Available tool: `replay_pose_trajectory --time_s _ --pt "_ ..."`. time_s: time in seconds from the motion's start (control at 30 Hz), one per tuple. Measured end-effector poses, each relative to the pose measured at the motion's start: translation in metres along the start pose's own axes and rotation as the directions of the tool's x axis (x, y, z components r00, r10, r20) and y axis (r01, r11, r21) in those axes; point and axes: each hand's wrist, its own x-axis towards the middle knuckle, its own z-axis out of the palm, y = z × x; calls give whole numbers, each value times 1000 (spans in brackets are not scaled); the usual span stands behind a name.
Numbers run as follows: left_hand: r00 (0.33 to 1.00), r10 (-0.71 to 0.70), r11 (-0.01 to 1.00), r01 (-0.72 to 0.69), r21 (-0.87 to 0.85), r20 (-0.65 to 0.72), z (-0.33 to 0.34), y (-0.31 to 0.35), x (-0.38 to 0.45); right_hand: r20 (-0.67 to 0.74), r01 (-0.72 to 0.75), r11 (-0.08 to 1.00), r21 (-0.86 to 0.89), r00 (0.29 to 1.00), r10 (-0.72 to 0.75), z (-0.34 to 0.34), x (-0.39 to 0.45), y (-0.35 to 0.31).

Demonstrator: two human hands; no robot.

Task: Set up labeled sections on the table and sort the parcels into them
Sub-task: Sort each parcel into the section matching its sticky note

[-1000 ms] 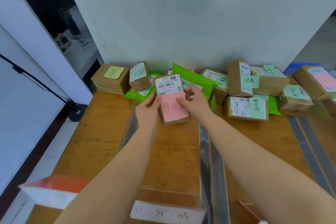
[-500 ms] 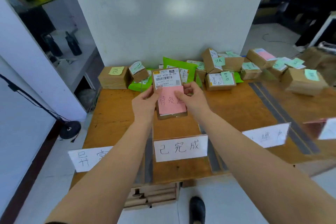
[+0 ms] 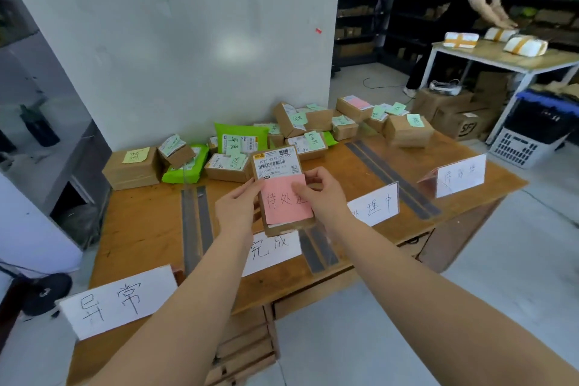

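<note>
Holding one brown parcel point(image 3: 280, 188) off the desk point(image 3: 147, 222) at centre, our left hand point(image 3: 236, 207) and right hand point(image 3: 322, 197) pinch its sides; its pink note point(image 3: 286, 200) reads 待处理. Four section signs already stand, from 异常 point(image 3: 117, 299) at 7 o'clock to the matching one point(image 3: 460, 175) at 3 o'clock. We judge the setup done and the sorting barely begun: the pile point(image 3: 282, 138) at 12 o'clock is unsorted.

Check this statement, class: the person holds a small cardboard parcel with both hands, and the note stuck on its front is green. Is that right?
Not quite. The head view shows the note on the parcel is pink, not green. The rest holds: the left hand and right hand both grip the small cardboard parcel.
</note>
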Motion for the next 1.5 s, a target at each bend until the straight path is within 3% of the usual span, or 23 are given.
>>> replay_pose_trajectory --time_s 0.23,0.43,0.77,1.17,1.5 --pt "991 32 993 -46 105 131 86 -16 -25 -98 -41 995 91 994 50 -95 13 3" --pt "977 53 986 -84 146 206 179 -46 -50 -139 -10 1000 18 990 13 -198 28 15" --pt "943 31 977 -98 189 332 332 -80 -78 -176 -75 997 4 982 74 -352 75 37" --pt "957 -17 987 -31 160 290 466 -99 9 -175 -169 982 -85 973 152 -421 220 71" --pt "973 -136 945 71 319 188 552 -130 104 -72 -302 924 -233 953 293 -453 341 117"
